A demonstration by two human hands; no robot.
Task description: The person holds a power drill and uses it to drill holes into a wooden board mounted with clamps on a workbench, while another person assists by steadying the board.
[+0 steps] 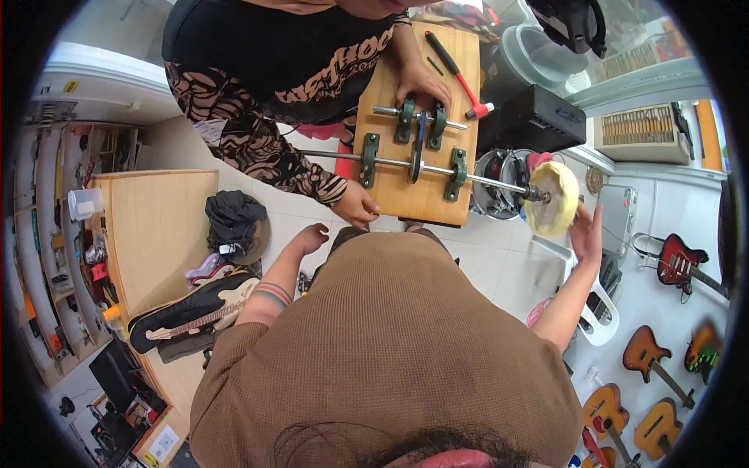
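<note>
My right hand (587, 236) is beside a cream-yellow buffing wheel (551, 200), fingers stretched along its outer rim; whether they touch it is hard to tell. The wheel sits on the end of a long steel shaft (499, 184). Green bearing blocks (456, 175) carry this shaft on a wooden board (425, 204). A shorter shaft (385, 110) runs parallel behind it, and a dark blue belt (419, 147) links the two. My left hand (314, 238) hangs free in front of the board, holding nothing, its fingers loosely bent and apart.
Across the board a person stands, one hand (422, 82) at the rear bearing blocks, the other (356, 207) near the front edge. A red-and-black hammer (460, 78) lies on the board. Guitars (647, 349) hang at right; a wooden cabinet (156, 234) stands left.
</note>
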